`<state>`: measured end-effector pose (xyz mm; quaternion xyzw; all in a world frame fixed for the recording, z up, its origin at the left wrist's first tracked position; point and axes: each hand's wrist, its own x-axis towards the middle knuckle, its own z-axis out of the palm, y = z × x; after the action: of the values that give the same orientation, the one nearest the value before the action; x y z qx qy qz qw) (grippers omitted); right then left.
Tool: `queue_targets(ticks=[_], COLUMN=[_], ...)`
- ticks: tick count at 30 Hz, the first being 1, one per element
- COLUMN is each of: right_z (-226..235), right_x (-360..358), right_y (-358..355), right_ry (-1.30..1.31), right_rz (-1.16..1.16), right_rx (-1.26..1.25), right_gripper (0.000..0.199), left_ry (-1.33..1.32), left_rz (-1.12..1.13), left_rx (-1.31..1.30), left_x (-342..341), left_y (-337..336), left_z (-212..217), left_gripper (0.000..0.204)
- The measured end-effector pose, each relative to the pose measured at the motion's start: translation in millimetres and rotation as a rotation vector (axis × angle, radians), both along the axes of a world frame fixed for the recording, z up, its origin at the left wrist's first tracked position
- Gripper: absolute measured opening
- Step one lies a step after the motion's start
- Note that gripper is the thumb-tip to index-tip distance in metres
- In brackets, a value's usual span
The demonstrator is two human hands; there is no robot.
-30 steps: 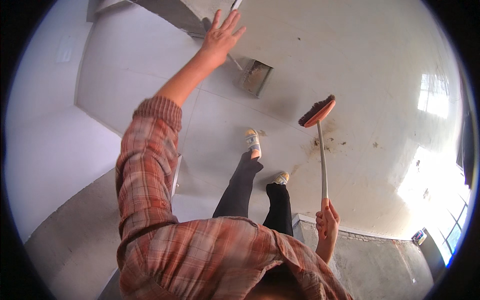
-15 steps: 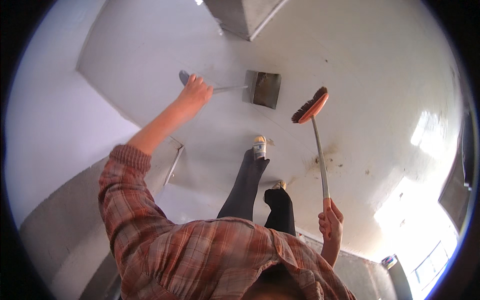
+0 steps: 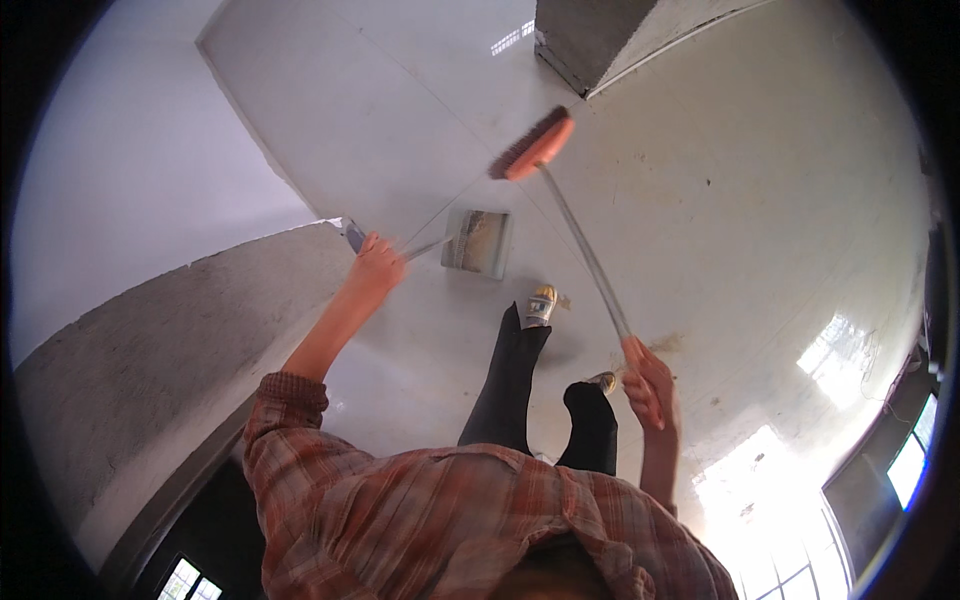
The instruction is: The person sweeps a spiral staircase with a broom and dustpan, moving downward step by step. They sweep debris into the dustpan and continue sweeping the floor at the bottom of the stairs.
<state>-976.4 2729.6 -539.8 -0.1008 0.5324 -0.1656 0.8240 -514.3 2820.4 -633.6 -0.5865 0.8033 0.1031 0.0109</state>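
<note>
My left hand (image 3: 375, 265) is closed around the long thin handle of a grey metal dustpan (image 3: 478, 243), which holds some dirt and sits just ahead of my front foot (image 3: 541, 303). In my right hand (image 3: 648, 385) I grip the end of a long broom handle. Its shaft slants up and away to the orange broom head (image 3: 533, 145) with dark bristles, which is held over the pale floor beyond the dustpan. My sleeves are plaid and my legs are in dark trousers.
A grey concrete pillar (image 3: 590, 35) stands at the far end. A rough grey ledge (image 3: 150, 340) runs along my left. Brown stains (image 3: 665, 345) mark the floor by my right hand. Bright windows (image 3: 790, 570) glare at lower right.
My left hand, open and reaching a second ago, has closed on the dustpan handle. The broom head has swung further away and to the left. The view has shifted.
</note>
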Motion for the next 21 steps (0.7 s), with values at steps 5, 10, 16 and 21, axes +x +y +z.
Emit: queue_targets(ticks=[5, 10, 16, 21], right_z=[-85.5, -164.4, -216.5, -181.5], right_x=[116.0, 214.2, 193.7, 46.0], right_y=[-48.5, -84.0, -84.1, -0.8], right_ry=[-0.215, -0.207, -0.516, -0.379], right_rz=[0.033, -0.019, -0.42, -0.527], right_rx=[0.054, 0.122, 0.439, 0.346], right_gripper=[0.038, 0.032, 0.033, 0.044], left_ry=[-0.162, 0.283, -0.013, 0.299], left_rz=[0.126, 0.501, 1.135, 1.261], left_rx=[0.195, 0.098, -0.414, -0.143], left_x=[-10.5, -60.5, -50.6, -50.2], left_y=[2.5, -60.0, -48.9, 6.2], left_z=[44.7, 41.6, 11.9, -31.6], left_gripper=[0.053, 0.067, 0.06, 0.047])
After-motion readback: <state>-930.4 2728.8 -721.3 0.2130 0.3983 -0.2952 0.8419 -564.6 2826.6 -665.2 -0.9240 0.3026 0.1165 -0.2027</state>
